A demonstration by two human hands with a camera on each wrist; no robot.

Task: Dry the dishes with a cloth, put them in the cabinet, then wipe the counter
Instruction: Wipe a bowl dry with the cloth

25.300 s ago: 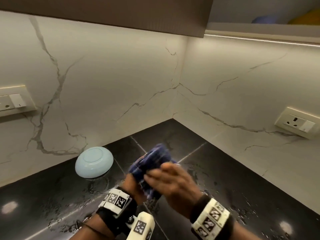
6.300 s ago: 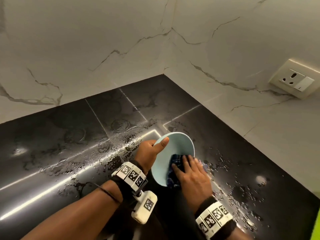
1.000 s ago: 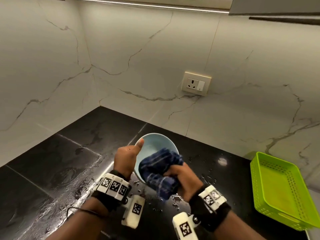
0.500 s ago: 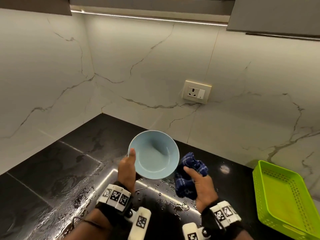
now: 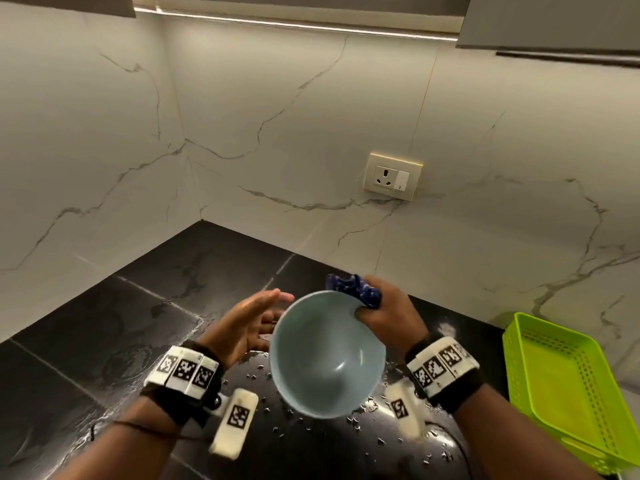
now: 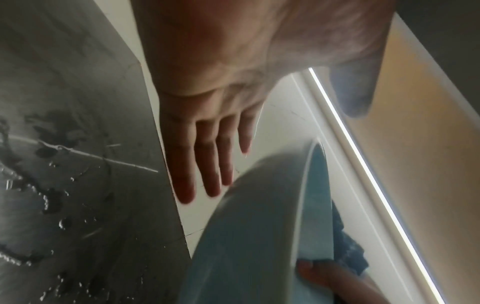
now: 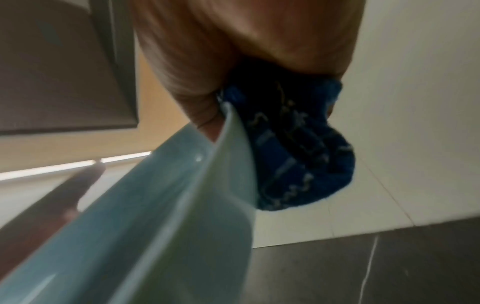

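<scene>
A light blue bowl hangs above the black counter, its inside facing me. My right hand pinches its far right rim, thumb inside, with the bunched dark blue checked cloth pressed against the outside. The right wrist view shows the bowl and the cloth under that thumb. My left hand is just left of the bowl with straight fingers, holding nothing. In the left wrist view its fingers reach beside the bowl.
Water drops lie on the counter below the bowl. A lime green perforated basket stands at the right. A wall socket sits on the marble wall. Upper cabinets hang above with a light strip under them.
The bowl has passed from my left hand to my right, which now grips its rim together with the cloth. My left hand let go and opened.
</scene>
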